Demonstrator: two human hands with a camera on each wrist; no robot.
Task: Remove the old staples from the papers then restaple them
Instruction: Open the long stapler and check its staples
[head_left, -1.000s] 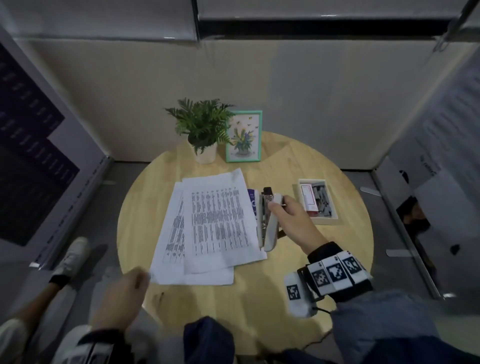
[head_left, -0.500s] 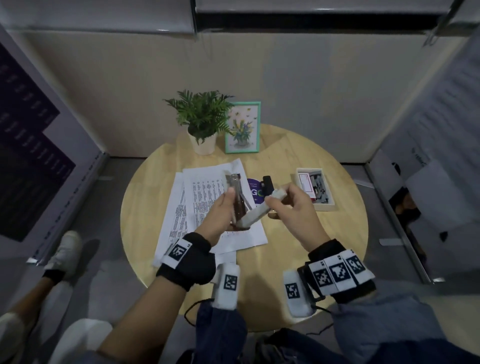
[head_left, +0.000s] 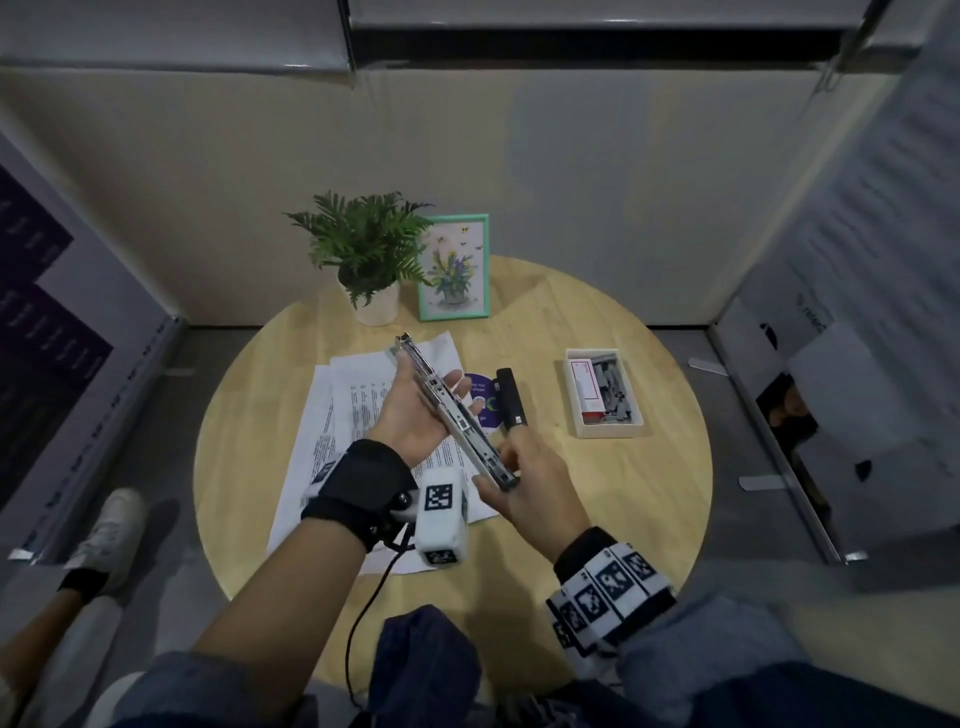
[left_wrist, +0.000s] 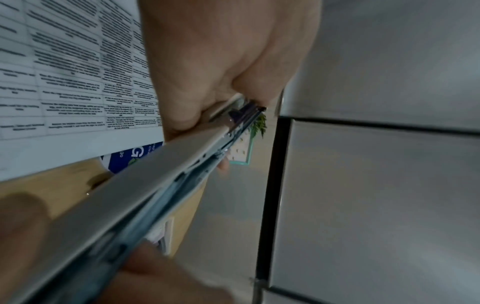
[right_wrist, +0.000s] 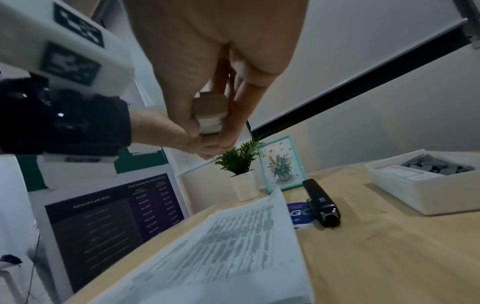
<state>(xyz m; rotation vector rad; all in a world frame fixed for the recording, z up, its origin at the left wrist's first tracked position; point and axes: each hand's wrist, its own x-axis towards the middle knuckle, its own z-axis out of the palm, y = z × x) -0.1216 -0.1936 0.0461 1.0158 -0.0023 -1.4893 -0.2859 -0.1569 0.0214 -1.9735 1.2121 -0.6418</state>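
Spreading across the middle of the round desk (head_left: 649, 499), the papers (head_left: 363, 400) are seen lying flat, and whether old staples remain in them cannot be told. Above them a silver stapler (head_left: 447, 410) is held opened out: its far end is gripped in the left hand (head_left: 415, 415), its near end pinched in the right hand (head_left: 530, 478). Reloading is judged under way; restapling is left. A black stapler (head_left: 510, 397) lies right of the papers, a staple box (head_left: 602, 392) farther right.

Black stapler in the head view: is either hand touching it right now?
No: the black stapler lies on the table, while the left hand and right hand hold the white stapler above the papers.
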